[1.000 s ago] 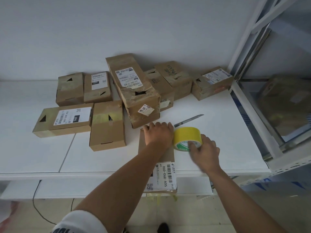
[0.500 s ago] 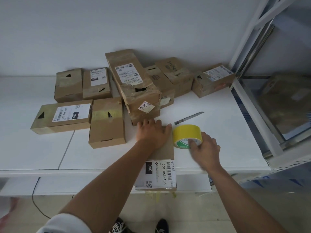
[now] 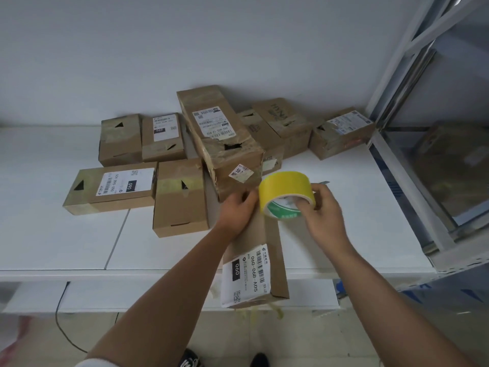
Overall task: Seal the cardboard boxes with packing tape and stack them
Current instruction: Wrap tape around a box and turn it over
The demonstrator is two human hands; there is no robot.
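Yellow packing-tape roll (image 3: 287, 193), light and rigid, is pinched through its core by my right hand (image 3: 321, 215); my left hand (image 3: 238, 207) curls on the long brown cardboard box (image 3: 258, 260) overhanging the white surface (image 3: 330, 234).

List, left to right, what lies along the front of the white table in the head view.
Flat box with the white label → plain box with the tape band → left hand → yellow tape roll → right hand → metal shelving frame.
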